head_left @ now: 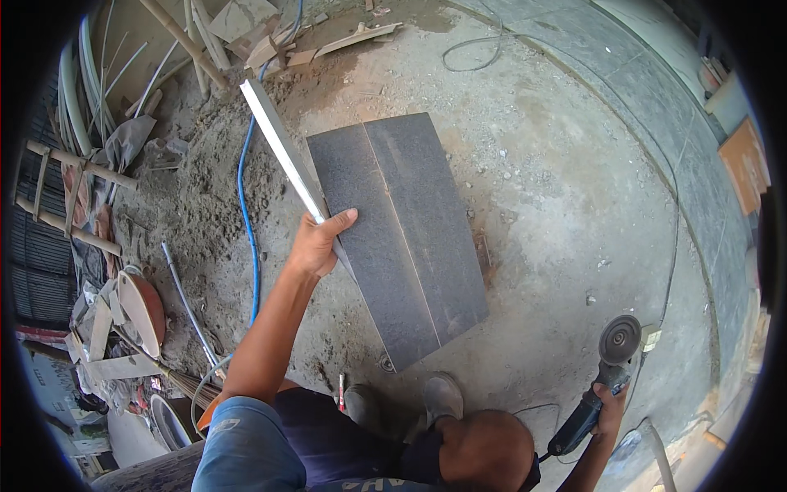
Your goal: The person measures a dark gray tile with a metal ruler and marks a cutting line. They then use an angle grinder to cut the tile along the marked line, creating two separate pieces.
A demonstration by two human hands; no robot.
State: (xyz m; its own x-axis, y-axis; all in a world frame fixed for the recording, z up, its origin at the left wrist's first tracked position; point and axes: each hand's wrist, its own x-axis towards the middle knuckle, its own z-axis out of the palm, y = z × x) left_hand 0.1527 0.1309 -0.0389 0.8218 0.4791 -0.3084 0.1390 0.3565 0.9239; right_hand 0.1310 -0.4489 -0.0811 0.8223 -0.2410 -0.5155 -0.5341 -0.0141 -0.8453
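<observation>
My left hand [318, 244] is closed around the left edge of a dark grey rectangular tile [352, 180], with the thumb on its top face. In the same grip is a long white metal bar [283, 152] that slants up and away to the left. A pale line runs along the length of the tile. At the lower right, my right hand [609, 410] grips a black angle grinder [576, 422]. Its round disc [620, 339] faces up, apart from the tile. Whether the disc is turning I cannot tell.
A blue hose [244, 197] runs over sandy rubble at left. Scrap wood [357, 39] lies at the far side, an orange-brown basin [141, 312] at left. A thin cable [674, 238] curves along the right. A red and white marker [341, 392] is near my shoes.
</observation>
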